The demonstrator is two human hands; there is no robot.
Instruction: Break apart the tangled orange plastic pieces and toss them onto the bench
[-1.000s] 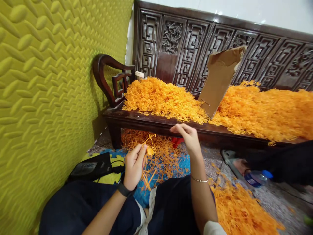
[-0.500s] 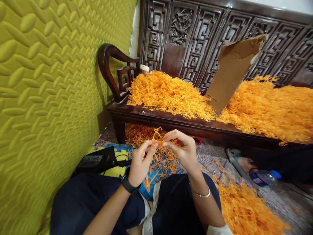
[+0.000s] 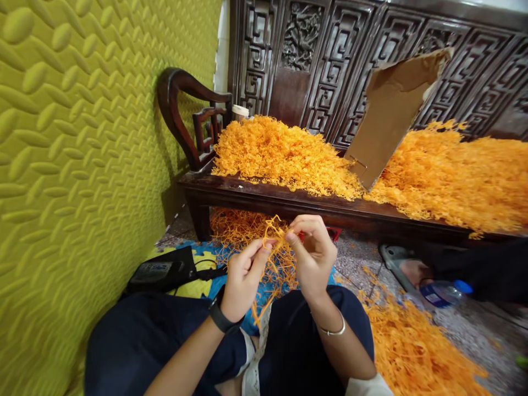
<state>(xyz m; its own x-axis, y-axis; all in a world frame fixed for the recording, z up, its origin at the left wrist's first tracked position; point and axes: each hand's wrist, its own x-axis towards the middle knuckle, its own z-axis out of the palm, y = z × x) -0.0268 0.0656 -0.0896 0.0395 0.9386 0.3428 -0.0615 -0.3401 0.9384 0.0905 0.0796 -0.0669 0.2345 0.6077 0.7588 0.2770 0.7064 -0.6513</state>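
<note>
My left hand (image 3: 244, 276) and my right hand (image 3: 314, 254) are raised over my lap, fingertips pinched together on a small orange plastic sprig (image 3: 275, 234). Both hands are closed on it, thumbs and forefingers meeting. A black watch sits on my left wrist and a thin bangle on my right. Below the hands, a loose heap of orange plastic strands (image 3: 251, 231) lies on a blue mat on the floor. More orange pieces (image 3: 280, 154) are piled on the dark wooden bench (image 3: 264, 199) ahead.
A brown cardboard sheet (image 3: 390, 113) leans against the carved bench back, splitting the orange piles. A black pouch (image 3: 163, 272) lies at my left by the yellow padded wall. At right, another person's sandalled foot (image 3: 406, 270) and a water bottle (image 3: 443, 291) rest on the floor among more orange strands (image 3: 408, 352).
My right hand came back from the bench edge to meet my left hand. Both now pinch the orange sprig, which has been raised slightly.
</note>
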